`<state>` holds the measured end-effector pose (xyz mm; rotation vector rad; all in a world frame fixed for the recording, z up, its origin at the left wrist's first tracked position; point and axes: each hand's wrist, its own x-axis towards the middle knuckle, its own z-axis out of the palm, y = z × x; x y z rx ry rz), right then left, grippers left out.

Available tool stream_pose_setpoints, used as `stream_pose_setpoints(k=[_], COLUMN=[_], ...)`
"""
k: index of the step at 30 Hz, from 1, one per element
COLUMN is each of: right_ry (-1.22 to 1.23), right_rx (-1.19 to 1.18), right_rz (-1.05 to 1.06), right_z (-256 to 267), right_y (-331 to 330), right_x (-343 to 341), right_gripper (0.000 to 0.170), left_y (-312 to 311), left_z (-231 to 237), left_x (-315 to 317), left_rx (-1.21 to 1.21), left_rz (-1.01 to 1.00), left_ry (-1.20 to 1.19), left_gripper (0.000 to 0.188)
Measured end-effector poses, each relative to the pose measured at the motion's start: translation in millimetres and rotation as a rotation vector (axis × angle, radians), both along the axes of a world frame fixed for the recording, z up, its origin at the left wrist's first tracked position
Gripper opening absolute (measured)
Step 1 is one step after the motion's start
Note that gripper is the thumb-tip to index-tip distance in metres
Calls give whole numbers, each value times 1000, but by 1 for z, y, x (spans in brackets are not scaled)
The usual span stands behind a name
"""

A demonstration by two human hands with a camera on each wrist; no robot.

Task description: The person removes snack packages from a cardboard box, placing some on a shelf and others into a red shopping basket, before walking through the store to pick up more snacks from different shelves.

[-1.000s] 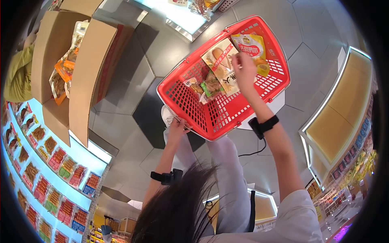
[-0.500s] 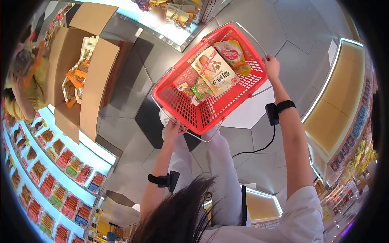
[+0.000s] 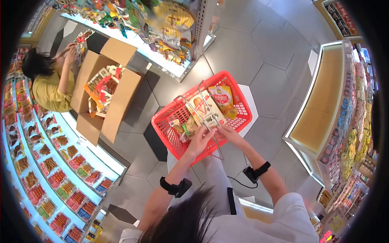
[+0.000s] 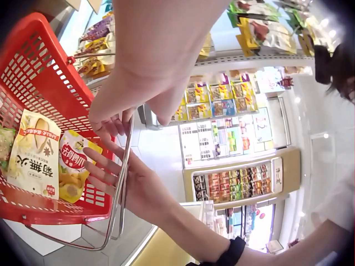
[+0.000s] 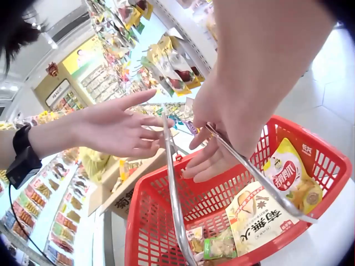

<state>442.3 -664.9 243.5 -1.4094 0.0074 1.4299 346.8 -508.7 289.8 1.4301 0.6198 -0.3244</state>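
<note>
Largest first: we have a lit rack (image 3: 108, 157) of packaged food at the left, then a cardboard box (image 3: 121, 107) between it and our working area. Well apart from the box, before our legs, lies the red basket (image 5: 333, 166); what bears its weight we cannot tell.

In the head view the basket's long axis runs from near left to far right. It lies forward of and below both hands, with the near long side closest to us.

Inside, toward the far right, lies a yellow packet (image 5: 291, 174); beside it, near the middle, a cream packet (image 5: 255, 219); at the left, a small green packet (image 5: 220, 245).

Two wire handles stand raised across the short way: one, the left handle (image 5: 176, 205), and the other, the right handle (image 5: 260, 176). We judge that any move from here turns on how these cross the hands.

Our left hand (image 3: 199, 142) has loose, extended fingers with the left handle at their tips; nothing is clenched. Our right hand (image 3: 232, 136) is likewise relaxed, the right handle passing by its thumb and fingers. Both hands are close to the handles, neither plainly nearer; we see no firm grasp in either.
</note>
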Motion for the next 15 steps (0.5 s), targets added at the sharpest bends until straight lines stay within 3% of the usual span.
stream_pose_setpoints(k=[2, 3, 7, 9, 10, 12, 13, 14, 15], right_ry=[119, 166, 224, 230, 230, 191, 165, 138, 109], right_rx=[10, 7, 94, 90, 91, 57, 56, 64, 71], right_rz=[-96, -137, -212, -305, -350, -411, -426, -441, -442], right_z=[38, 59, 116, 138, 149, 169, 177, 188, 205], right_y=[-6, -6, -4, -10, -14, -22, -28, -31, -28], right_x=[-20, -28, -52, -62, -68, -83, -89, -94, -96], right_gripper=[40, 40, 37, 36, 37, 37, 37, 36, 36], left_y=[-17, -21, 27, 77, 104, 138, 144, 144, 144], left_z=[15, 31, 121, 261, 322, 433, 476, 504, 525], left_x=[-14, -17, -37, -48, -68, -119, -149, -180, -217], left_rx=[161, 88, 304, 4, -123, -359, -320, -438, -417], left_rz=[-43, -8, -737, -401, -386, -603, -759, -952, -994], left_ry=[-183, -173, -266, -392, -607, -1038, -1233, -1341, -1353], left_gripper=[30, 32, 32, 45, 46, 42, 53, 59, 58])
